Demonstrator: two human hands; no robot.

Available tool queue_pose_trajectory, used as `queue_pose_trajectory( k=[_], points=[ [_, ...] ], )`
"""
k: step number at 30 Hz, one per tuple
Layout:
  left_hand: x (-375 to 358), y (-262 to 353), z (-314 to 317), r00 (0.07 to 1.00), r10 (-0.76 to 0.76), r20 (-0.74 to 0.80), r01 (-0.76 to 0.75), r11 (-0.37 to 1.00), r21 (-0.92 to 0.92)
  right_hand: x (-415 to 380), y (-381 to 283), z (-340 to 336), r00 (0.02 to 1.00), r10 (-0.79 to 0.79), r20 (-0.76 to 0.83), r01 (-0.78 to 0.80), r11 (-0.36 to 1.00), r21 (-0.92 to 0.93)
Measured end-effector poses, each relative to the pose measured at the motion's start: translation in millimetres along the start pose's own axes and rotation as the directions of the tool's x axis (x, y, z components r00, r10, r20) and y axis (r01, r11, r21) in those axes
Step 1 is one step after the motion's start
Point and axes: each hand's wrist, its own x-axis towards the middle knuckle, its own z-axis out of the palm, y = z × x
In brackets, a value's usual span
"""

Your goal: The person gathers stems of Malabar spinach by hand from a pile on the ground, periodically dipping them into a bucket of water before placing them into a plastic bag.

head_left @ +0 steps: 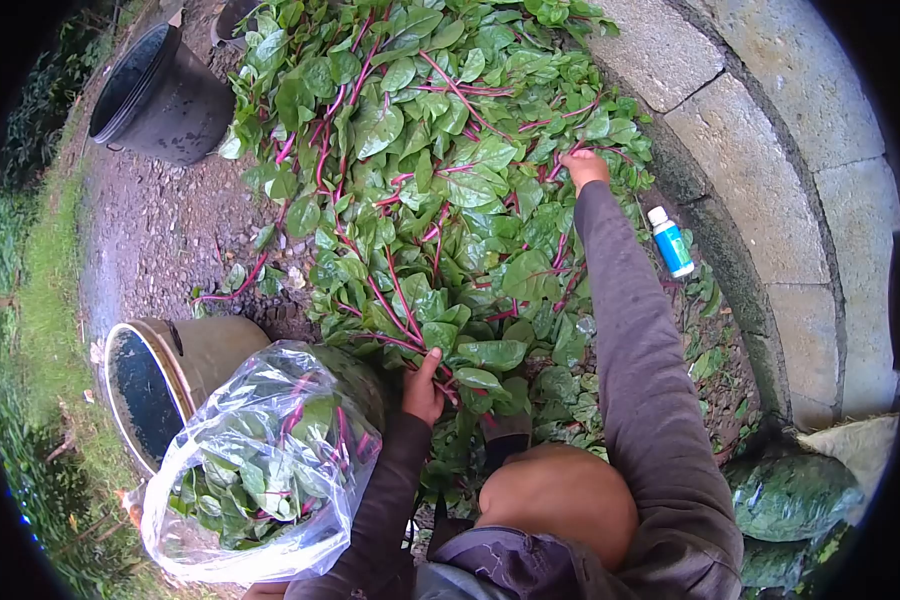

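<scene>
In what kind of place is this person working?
Probably an outdoor yard or garden: grass grows at one side, the ground is bare and stony, and a curved stone block wall borders the leafy stems.

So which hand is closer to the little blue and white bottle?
The right hand: it's at the leaves, a little above and left of the bottle in the picture. The left hand is much farther off, lower left, near the plastic bag.
</scene>
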Motion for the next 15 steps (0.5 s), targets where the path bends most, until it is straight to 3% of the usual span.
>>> queue_pose_trajectory(
  k=[3, 5, 7, 9, 11, 12, 13, 15],
  points=[
    [2, 3, -10, 0.999, -0.006, 0.042, 0.005, 0.999, 0.034, -30, -43, -18, 0.995, -0.042, -0.093, 0.063, 0.97, 0.236],
    [2, 8, -6, 0.998, 0.026, 0.054, -0.028, 0.999, 0.046, -37, -50, -44, 0.946, -0.253, -0.201, 0.284, 0.948, 0.144],
    [6, 8, 0, 0.993, 0.087, 0.073, -0.092, 0.993, 0.069, -96, -104, -73, 0.977, -0.181, -0.113, 0.202, 0.955, 0.217],
    [14, 5, -5, 0.991, 0.079, 0.108, -0.094, 0.986, 0.139, -148, -134, -82, 0.966, -0.257, 0.036, 0.255, 0.966, 0.046],
    [16, -1, -10, 0.992, 0.067, 0.103, -0.084, 0.983, 0.163, -192, -130, -62, 0.926, -0.27, 0.265, 0.276, 0.961, 0.013],
    [16, -2, -11, 0.993, 0.058, 0.104, -0.075, 0.983, 0.166, -206, -104, -43, 0.822, -0.485, 0.298, 0.55, 0.811, -0.197],
    [15, -4, -11, 0.993, 0.047, 0.105, -0.065, 0.984, 0.169, -238, -107, -27, 0.762, -0.511, 0.398, 0.632, 0.721, -0.285],
    [9, -1, -11, 0.998, 0.024, 0.053, -0.03, 0.993, 0.116, -284, -32, 27, 0.667, -0.372, 0.645, 0.65, 0.713, -0.261]
  ],
)
